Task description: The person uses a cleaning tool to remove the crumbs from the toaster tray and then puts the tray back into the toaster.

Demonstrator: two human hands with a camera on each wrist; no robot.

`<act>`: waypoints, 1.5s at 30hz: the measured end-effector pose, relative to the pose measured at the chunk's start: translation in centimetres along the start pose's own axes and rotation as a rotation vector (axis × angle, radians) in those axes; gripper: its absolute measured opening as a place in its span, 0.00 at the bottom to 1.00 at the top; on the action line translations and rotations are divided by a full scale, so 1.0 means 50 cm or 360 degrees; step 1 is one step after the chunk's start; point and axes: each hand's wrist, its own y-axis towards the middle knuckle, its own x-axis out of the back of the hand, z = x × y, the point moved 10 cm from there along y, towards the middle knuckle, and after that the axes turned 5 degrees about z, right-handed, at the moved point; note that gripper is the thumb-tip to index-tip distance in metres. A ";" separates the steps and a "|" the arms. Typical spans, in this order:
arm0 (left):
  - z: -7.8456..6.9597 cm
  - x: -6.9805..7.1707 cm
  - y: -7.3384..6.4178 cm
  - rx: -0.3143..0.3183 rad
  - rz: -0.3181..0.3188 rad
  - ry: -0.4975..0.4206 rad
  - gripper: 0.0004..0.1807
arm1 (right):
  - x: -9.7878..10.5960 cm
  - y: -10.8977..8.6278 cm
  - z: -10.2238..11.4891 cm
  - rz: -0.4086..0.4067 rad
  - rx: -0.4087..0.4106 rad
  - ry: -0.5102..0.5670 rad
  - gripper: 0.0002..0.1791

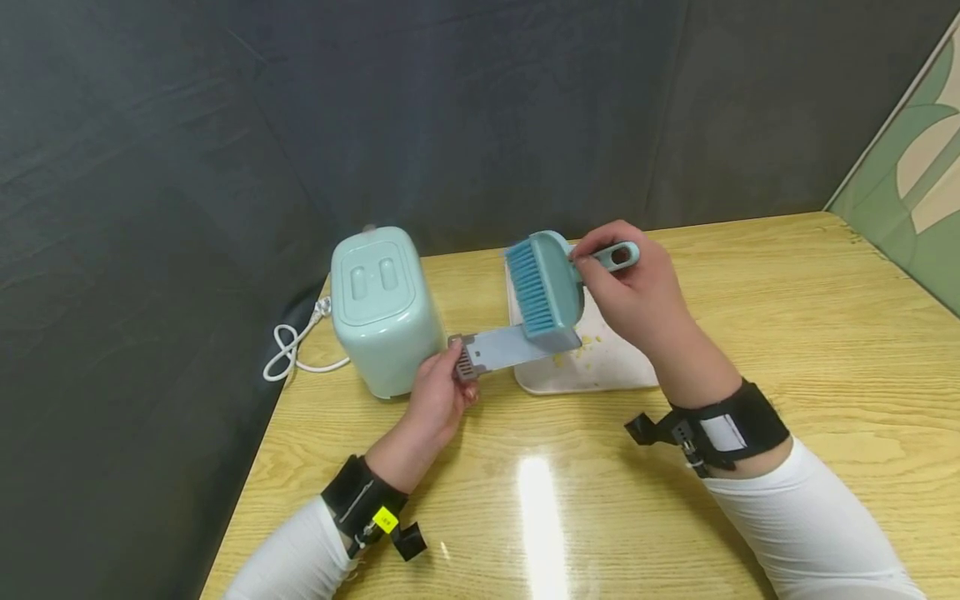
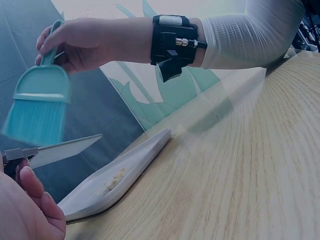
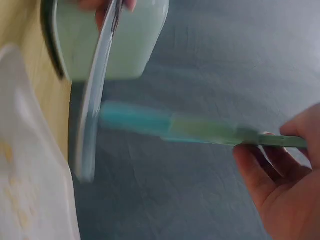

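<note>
My left hand [image 1: 437, 396] grips the grey slotted end of a flat metal crumb tray [image 1: 498, 347], thumb on top, beside the toaster. In my right hand [image 1: 641, 292] is the handle of a small light-blue brush [image 1: 564, 279], pinched between thumb and fingers. Its blue bristles [image 2: 36, 120] point down at the crumb tray in the left wrist view, close over its far end. Below lies a white rectangular tray [image 1: 543, 382] with yellowish crumbs [image 1: 587, 342] scattered on it. The right wrist view shows the brush [image 3: 200, 128] edge-on and blurred.
A mint-green toaster [image 1: 393, 333] with a lid on top stands just left of my left hand. Its white cord [image 1: 288, 354] and plug lie coiled behind it on the wooden table [image 1: 787, 333]. A dark cloth wall [image 1: 487, 125] rises along the back and left.
</note>
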 end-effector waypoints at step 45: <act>-0.003 -0.031 -0.005 -0.0079 0.0132 -0.0029 0.23 | -0.081 -0.026 -0.073 0.0259 -0.0350 -0.0147 0.02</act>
